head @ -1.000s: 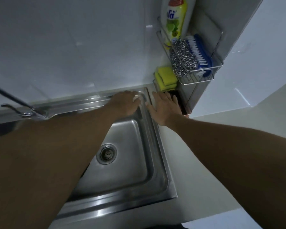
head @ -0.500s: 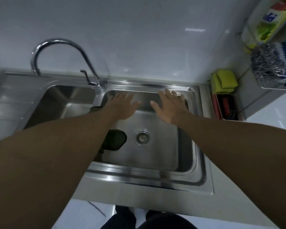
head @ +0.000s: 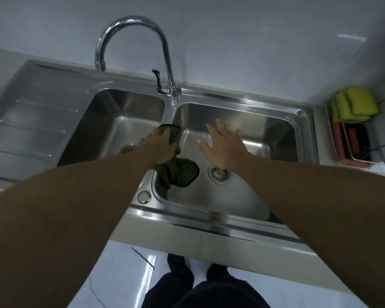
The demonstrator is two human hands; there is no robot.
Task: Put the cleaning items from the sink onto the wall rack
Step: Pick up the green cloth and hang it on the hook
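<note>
The left hand lies on the dark cloth with its fingers curled over it, and the fabric bunches beneath the palm, so I judge it a grip. The right hand is open, fingers spread and holding nothing, hovering over the right basin just far of the drain.

The cloth is draped over the divider of the sink. Its far end is on the ridge under the left hand, and its near end hangs into the right basin.

This cloth is the only 1 of the cleaning items visible in the 2 basins, though the left arm hides part of the left basin. It is not yet lifted out, so this step looks just begun.

The wall rack is out of view, so what it holds cannot be told. At the far right, yellow-green sponges sit on a wire holder beside the sink, not in it.
</note>
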